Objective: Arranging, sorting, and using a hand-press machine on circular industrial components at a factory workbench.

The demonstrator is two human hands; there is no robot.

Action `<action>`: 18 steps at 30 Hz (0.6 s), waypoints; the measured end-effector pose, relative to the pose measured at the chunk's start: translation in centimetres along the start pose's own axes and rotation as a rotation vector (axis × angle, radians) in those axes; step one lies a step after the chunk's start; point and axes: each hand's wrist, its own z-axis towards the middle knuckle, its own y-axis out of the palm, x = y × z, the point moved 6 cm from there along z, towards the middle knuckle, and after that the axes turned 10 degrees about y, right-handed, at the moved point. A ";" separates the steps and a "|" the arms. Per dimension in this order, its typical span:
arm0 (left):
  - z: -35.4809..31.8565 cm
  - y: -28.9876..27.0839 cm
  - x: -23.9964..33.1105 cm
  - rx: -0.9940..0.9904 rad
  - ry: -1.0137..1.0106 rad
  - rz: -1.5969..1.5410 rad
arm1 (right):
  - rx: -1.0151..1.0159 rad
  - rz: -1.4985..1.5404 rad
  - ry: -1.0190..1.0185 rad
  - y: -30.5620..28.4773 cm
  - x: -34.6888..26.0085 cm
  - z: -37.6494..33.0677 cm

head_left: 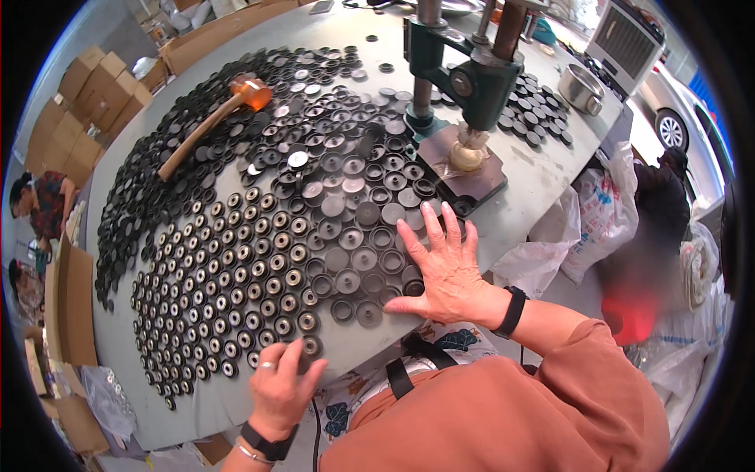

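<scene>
My left hand [280, 384], with a ring on one finger, is at the near edge of the table. Its thumb and a finger close about a small black round cap [312, 344] with a metal ring in its middle. Beside it, many similar metal-centred caps [231, 298] sit in rows on the grey table [393, 350]. My right hand [447, 271] is spread open, palm down, its fingers by loose dark discs and shallow round cups [363, 258]. Some of these cups have a small stud in the centre.
A green hand press [480, 79] stands at the far right, a pale ball on its dark base plate [487, 186]. An orange-headed mallet [204, 134] lies on a heap of black discs [145, 185]. A metal pot [582, 88] stands beyond. White sacks [602, 212] crowd the right side.
</scene>
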 end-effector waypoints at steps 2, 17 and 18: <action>1.2 1.0 1.2 -0.020 -0.080 -0.063 | -0.003 -0.007 0.003 0.3 -0.8 0.7; 9.2 5.9 1.7 -0.372 -0.254 0.045 | -0.165 -0.073 0.032 1.3 -2.6 5.0; 9.8 6.6 1.3 -0.363 -0.280 0.021 | -0.216 -0.058 0.053 1.4 -2.4 5.7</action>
